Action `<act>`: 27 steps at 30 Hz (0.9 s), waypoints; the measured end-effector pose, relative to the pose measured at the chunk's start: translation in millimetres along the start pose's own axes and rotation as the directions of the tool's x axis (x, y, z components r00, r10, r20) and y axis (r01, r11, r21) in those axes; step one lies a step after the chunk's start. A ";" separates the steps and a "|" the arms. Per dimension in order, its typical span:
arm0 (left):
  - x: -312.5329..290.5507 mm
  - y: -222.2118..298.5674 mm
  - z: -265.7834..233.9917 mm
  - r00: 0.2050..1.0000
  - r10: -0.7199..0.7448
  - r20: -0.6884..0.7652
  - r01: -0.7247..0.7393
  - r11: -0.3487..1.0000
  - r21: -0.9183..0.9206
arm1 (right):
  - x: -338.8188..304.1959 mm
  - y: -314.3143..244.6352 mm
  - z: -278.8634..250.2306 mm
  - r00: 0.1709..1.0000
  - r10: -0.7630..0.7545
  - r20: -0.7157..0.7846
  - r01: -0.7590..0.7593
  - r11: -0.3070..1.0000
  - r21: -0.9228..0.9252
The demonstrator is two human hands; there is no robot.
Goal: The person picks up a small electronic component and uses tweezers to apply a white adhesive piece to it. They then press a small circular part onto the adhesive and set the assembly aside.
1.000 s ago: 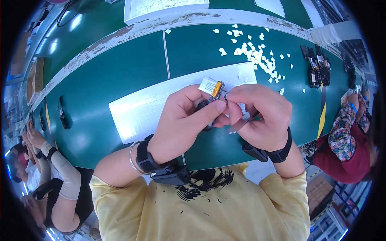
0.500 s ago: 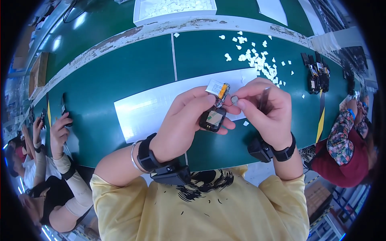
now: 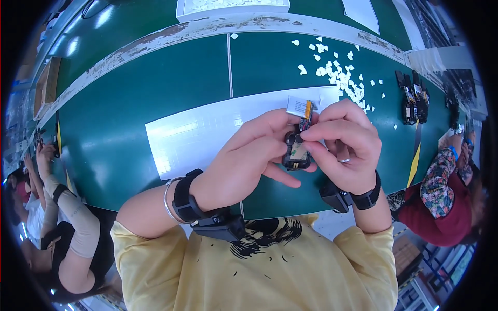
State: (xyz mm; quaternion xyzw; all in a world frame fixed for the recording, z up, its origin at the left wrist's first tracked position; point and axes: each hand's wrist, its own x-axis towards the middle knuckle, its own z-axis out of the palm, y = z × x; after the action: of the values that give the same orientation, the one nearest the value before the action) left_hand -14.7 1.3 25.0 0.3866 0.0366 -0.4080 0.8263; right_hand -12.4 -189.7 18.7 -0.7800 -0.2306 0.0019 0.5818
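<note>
My left hand (image 3: 249, 150) is closed around a small open black device housing (image 3: 296, 165), which has a tan adhesive pad (image 3: 299, 151) inside. Attached above the housing are a narrow circuit board (image 3: 305, 124) and a silver pouch battery (image 3: 297, 105) with an orange strip. My right hand (image 3: 353, 137) is in a pinch at the housing's upper end, with a small round disc (image 3: 298, 138) at its fingertips. Whether the disc touches the housing is hard to see. A metallic tool (image 3: 342, 151), mostly hidden, lies inside the curled right fingers.
A white sheet (image 3: 192, 135) lies on the green table (image 3: 155, 98) under my hands. Many small white pieces (image 3: 342, 78) are scattered beyond my right hand. Black device parts (image 3: 414, 101) are piled at the right. A white box (image 3: 233, 9) stands at the back. Co-workers sit on both sides.
Both hands have shifted slightly right with the device. The housing has turned more upright. The right fingertips have brought the disc from beside the board to the housing's upper end.
</note>
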 end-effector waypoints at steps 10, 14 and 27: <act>0.4 -10.6 0.6 0.994 0.108 0.033 -0.108 0.994 -0.003 | 7.5 -1.7 -4.7 0.986 -0.158 -0.049 0.141 0.956 -0.256; 1.9 -6.5 1.9 0.992 0.103 0.077 -0.105 0.994 0.028 | 9.0 4.6 -6.4 0.931 -0.365 -0.021 0.334 0.873 -0.355; -1.8 -9.5 2.7 0.983 0.164 0.087 -0.174 0.976 0.132 | 5.3 -12.3 0.3 0.969 -0.239 -0.057 0.194 0.887 -0.419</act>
State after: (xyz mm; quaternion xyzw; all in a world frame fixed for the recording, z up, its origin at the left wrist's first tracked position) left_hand -23.3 -2.8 21.8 0.4291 -0.0562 -0.3522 0.8299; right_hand -12.2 -184.8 31.2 -0.8530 -0.2798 -0.1532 0.4130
